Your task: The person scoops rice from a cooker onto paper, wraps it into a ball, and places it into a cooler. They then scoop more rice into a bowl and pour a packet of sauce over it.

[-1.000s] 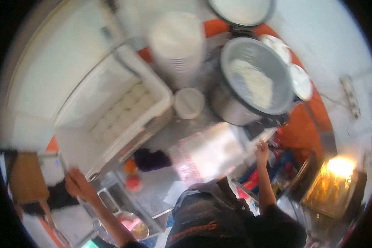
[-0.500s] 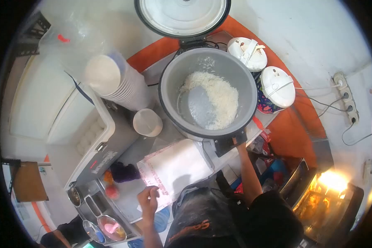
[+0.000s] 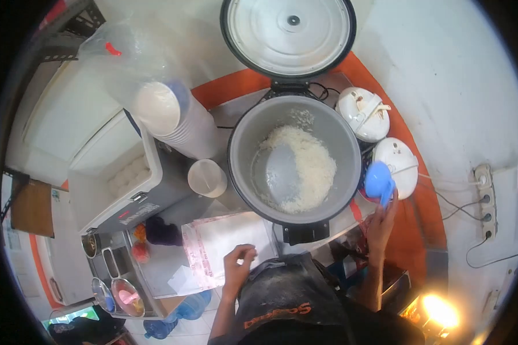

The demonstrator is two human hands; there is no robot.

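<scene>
Small blue plastic scoop (image 3: 379,183), up in the air in the right hand (image 3: 381,223), just off the right rim of the open rice cooker (image 3: 244,144), bowl end uppermost. Then there's a white sheet (image 3: 224,241) with a reddish printed border, lying flat on the counter (image 3: 158,269) right in front of the cooker, skewed a bit. The left hand (image 3: 239,263) rests on its near edge, fingers curled.

White wall (image 3: 454,75) fills two o'clock, power strip (image 3: 484,198) mounted there at three. Orange counter edge (image 3: 429,221) curves past four; warm light (image 3: 440,310) glares at five.
</scene>
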